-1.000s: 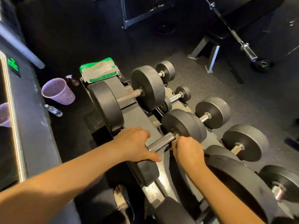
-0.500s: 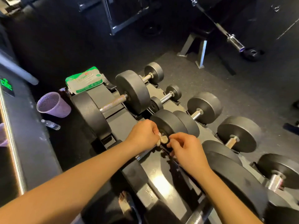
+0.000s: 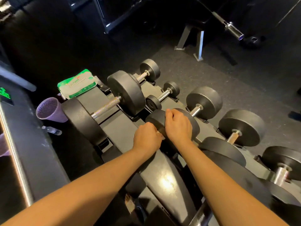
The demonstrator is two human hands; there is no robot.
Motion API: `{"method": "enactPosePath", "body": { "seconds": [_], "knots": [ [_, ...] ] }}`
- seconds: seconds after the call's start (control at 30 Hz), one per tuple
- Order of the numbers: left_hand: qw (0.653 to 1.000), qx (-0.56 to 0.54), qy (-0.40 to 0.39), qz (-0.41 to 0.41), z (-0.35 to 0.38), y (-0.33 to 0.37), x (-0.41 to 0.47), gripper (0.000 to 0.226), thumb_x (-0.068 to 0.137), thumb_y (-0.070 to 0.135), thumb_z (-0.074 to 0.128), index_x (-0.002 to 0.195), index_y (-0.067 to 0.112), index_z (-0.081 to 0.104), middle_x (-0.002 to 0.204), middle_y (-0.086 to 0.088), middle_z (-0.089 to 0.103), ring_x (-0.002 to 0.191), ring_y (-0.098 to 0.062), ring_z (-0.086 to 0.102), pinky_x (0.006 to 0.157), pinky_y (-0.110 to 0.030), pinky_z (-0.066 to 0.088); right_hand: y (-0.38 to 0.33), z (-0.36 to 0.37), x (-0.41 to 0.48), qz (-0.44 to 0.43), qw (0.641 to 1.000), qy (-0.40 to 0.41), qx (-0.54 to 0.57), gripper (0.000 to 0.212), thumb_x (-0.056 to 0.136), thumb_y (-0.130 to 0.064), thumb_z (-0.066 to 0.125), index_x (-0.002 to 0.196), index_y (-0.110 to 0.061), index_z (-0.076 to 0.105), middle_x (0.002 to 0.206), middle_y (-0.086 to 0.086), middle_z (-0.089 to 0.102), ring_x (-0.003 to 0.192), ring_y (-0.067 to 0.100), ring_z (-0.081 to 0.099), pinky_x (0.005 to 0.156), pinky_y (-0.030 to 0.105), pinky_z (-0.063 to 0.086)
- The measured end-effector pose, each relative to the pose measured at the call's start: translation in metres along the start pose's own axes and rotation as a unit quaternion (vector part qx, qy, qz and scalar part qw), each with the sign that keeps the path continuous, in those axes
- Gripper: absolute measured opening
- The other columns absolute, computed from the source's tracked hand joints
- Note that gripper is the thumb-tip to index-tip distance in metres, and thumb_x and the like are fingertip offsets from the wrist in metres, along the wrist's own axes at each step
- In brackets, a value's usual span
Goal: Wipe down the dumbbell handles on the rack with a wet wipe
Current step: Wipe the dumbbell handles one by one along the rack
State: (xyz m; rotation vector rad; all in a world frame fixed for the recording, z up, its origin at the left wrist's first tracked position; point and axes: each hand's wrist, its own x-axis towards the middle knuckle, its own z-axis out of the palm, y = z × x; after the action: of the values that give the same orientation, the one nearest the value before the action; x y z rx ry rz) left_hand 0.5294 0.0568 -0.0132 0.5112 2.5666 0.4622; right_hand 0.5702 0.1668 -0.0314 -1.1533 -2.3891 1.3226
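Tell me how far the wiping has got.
Done: no handle visibly looks clean; cannot tell. In hand: left hand pinches a wipe at the middle dumbbell, and right hand grips its head. Left: probably the big handle and the others, which no hand touches.

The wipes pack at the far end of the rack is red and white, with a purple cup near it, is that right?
Not quite: the head view shows the wipes pack is green and white, not red. It does lie at the far end of the rack, with the purple cup near it.
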Motion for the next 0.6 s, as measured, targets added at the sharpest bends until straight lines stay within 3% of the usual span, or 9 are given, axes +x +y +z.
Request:
{"method": "enactPosePath", "body": {
  "seconds": [0.07, 0.13, 0.17, 0.3, 0.37, 0.43, 0.5, 0.57, 0.6],
  "knots": [
    [0.996, -0.041, -0.035, -0.068, -0.010, 0.007, 0.007, 0.028, 0.090, 0.008, 0.060, 0.063, 0.014, 0.058, 0.067, -0.005, 0.059, 0.066, -0.021, 0.057, 0.055, -0.028, 0.038, -0.002, 0.000, 0.000, 0.000, 1.000, 0.002, -0.016, 0.041, 0.106, -0.039, 0.037, 0.074, -0.020, 0.054, 0.067, -0.001, 0.055, 0.063, 0.012, 0.053, 0.059, 0.033, 0.037],
    [0.986, -0.078, -0.064, -0.134, -0.018, 0.011, 0.017, 0.013, 0.093, 0.009, 0.054, 0.087, 0.006, 0.065, 0.087, -0.014, 0.065, 0.088, -0.033, 0.064, 0.066, -0.030, 0.043, -0.003, 0.000, 0.000, -0.001, 1.000, 0.004, -0.029, 0.041, 0.106, -0.039, 0.037, 0.074, -0.019, 0.055, 0.066, -0.001, 0.054, 0.062, 0.011, 0.052, 0.059, 0.033, 0.036],
    [0.976, -0.107, -0.092, -0.167, -0.020, 0.012, 0.020, 0.016, 0.096, 0.008, 0.050, 0.094, 0.002, 0.064, 0.088, -0.015, 0.063, 0.091, -0.034, 0.063, 0.068, -0.031, 0.045, -0.003, 0.001, 0.000, -0.001, 0.999, 0.005, -0.033, 0.041, 0.106, -0.039, 0.037, 0.073, -0.020, 0.053, 0.066, -0.001, 0.053, 0.062, 0.012, 0.052, 0.059, 0.034, 0.036],
    [0.854, -0.280, -0.317, -0.303, -0.020, 0.009, 0.026, 0.041, 0.100, 0.015, 0.034, 0.089, -0.005, 0.068, 0.079, -0.019, 0.071, 0.085, -0.035, 0.070, 0.079, -0.040, 0.057, -0.004, 0.001, -0.001, 0.001, 0.999, 0.020, -0.030, 0.043, 0.104, -0.036, 0.040, 0.065, -0.021, 0.044, 0.062, 0.000, 0.050, 0.058, 0.012, 0.047, 0.056, 0.035, 0.029],
    [0.842, -0.278, -0.341, -0.313, -0.018, 0.005, 0.030, 0.040, 0.101, 0.016, 0.036, 0.089, -0.006, 0.068, 0.081, -0.019, 0.072, 0.085, -0.035, 0.072, 0.076, -0.039, 0.059, -0.005, 0.000, -0.002, 0.000, 0.999, 0.023, -0.031, 0.042, 0.104, -0.035, 0.040, 0.064, -0.021, 0.043, 0.062, -0.001, 0.049, 0.057, 0.013, 0.047, 0.054, 0.035, 0.026],
    [0.859, -0.275, -0.315, -0.296, -0.016, 0.004, 0.031, 0.038, 0.100, 0.012, 0.036, 0.088, -0.006, 0.067, 0.082, -0.019, 0.071, 0.082, -0.033, 0.070, 0.070, -0.036, 0.057, -0.004, 0.001, -0.002, 0.000, 0.999, 0.028, -0.029, 0.043, 0.104, -0.035, 0.040, 0.064, -0.022, 0.042, 0.062, -0.001, 0.050, 0.058, 0.014, 0.047, 0.053, 0.035, 0.026],
    [0.916, -0.235, -0.222, -0.239, -0.012, 0.004, 0.028, 0.029, 0.100, 0.010, 0.041, 0.088, 0.000, 0.064, 0.076, -0.014, 0.064, 0.074, -0.028, 0.063, 0.058, -0.030, 0.048, -0.003, 0.002, -0.002, 0.001, 0.999, 0.034, -0.025, 0.043, 0.104, -0.036, 0.040, 0.065, -0.021, 0.045, 0.061, -0.001, 0.051, 0.058, 0.014, 0.048, 0.056, 0.035, 0.030],
    [0.980, -0.117, -0.105, -0.125, -0.011, 0.002, 0.022, 0.016, 0.095, 0.013, 0.057, 0.081, 0.009, 0.062, 0.074, -0.006, 0.060, 0.075, -0.024, 0.058, 0.058, -0.029, 0.041, -0.002, 0.003, -0.001, 0.001, 0.999, 0.038, -0.022, 0.042, 0.104, -0.037, 0.041, 0.067, -0.019, 0.049, 0.062, -0.001, 0.052, 0.058, 0.013, 0.049, 0.057, 0.035, 0.034],
    [0.995, -0.040, -0.074, -0.056, -0.010, 0.000, 0.017, 0.015, 0.091, 0.017, 0.063, 0.077, 0.011, 0.065, 0.074, -0.004, 0.062, 0.076, -0.024, 0.060, 0.060, -0.030, 0.040, -0.002, 0.003, -0.001, 0.003, 0.999, 0.038, -0.023, 0.042, 0.104, -0.037, 0.041, 0.068, -0.019, 0.051, 0.063, -0.001, 0.053, 0.059, 0.013, 0.050, 0.058, 0.035, 0.035]
  ]
}}
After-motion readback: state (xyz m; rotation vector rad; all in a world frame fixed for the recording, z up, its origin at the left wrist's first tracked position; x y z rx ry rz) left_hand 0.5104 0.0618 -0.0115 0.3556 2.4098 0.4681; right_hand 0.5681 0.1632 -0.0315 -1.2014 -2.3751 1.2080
